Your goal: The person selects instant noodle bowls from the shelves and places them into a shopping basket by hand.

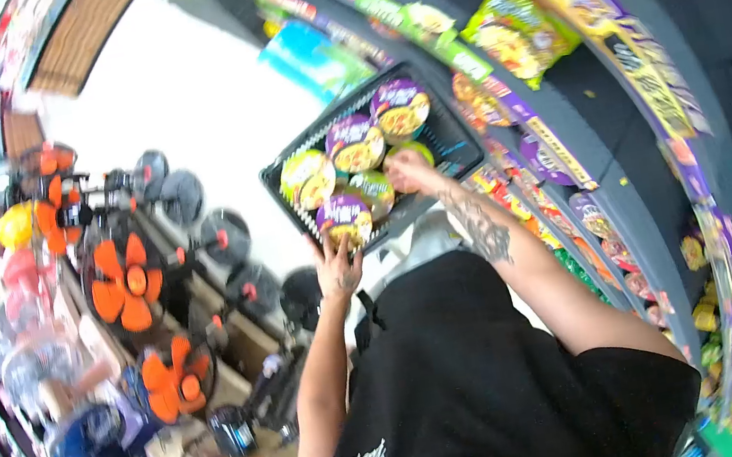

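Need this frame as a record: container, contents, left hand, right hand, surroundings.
container: black plastic tray
contents: six visible noodle cups, purple or green lids
left hand: at tray's near edge, fingers by a purple-lidded cup; grip unclear
right hand: over the tray, at a partly hidden green-lidded cup; grip unclear
frame left: orange-bladed fans
frame right: shelves with packaged food, including a green bag

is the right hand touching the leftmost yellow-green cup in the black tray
Apart. The head view shows other cups lying between the right hand and the leftmost yellow-green cup in the black tray.
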Action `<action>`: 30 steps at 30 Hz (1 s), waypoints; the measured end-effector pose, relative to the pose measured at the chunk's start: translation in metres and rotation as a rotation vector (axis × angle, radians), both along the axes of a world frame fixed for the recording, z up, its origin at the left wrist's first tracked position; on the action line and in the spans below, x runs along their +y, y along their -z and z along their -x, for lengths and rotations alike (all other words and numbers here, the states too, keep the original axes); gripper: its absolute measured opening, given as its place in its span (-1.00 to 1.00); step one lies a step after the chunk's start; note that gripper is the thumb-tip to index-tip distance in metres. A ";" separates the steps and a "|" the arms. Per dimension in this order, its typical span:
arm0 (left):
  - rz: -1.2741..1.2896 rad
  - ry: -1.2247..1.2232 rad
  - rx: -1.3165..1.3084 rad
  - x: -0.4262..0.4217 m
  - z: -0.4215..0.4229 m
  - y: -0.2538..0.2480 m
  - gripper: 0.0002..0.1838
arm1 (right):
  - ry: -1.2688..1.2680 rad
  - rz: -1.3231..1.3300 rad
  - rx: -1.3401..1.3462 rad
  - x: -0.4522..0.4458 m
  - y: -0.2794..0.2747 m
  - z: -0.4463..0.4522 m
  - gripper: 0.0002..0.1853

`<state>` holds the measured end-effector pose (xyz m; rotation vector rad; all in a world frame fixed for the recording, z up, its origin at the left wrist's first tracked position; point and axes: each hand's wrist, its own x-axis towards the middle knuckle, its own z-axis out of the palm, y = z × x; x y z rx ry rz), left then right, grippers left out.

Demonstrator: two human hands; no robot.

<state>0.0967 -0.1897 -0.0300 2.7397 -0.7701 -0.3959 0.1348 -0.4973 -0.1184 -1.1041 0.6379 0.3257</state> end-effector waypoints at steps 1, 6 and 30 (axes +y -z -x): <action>0.076 0.008 -0.023 0.005 0.002 0.003 -0.44 | 0.047 -0.041 -0.005 0.000 -0.023 0.017 -0.69; 0.278 0.044 -0.103 0.019 0.008 0.018 -0.47 | 0.090 0.121 -0.136 0.000 -0.098 0.137 -0.77; 1.125 0.504 -0.126 -0.471 -0.077 -0.427 -0.20 | 0.304 0.093 -0.318 -0.051 -0.221 0.285 -0.74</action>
